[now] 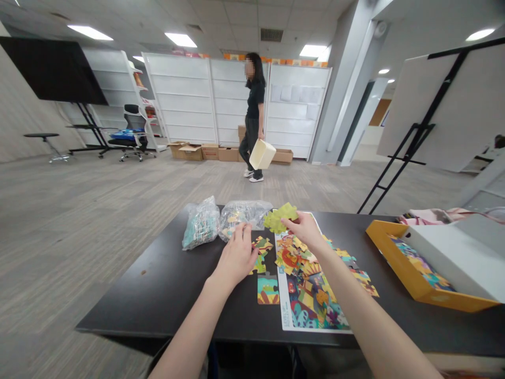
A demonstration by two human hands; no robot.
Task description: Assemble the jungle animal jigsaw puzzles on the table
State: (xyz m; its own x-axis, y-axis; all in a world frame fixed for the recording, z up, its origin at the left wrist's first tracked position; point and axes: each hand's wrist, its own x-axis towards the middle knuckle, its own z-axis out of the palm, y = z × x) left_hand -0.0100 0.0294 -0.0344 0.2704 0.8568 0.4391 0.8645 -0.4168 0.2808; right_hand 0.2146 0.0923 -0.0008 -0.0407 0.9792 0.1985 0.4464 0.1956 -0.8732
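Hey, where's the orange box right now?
In the head view, the orange box sits on the right side of the black table, to the right of the picture sheet.

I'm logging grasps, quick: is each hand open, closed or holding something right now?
Left hand: open, beside colourful puzzle pieces.
Right hand: closed, holding yellow-green puzzle pieces.

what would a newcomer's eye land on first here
Probably the colourful puzzle poster on the black table, with puzzle pieces beside it. The right hand holds yellow-green pieces near the poster's far-left corner. Beyond the table, a person in dark clothes carries a cream bin.
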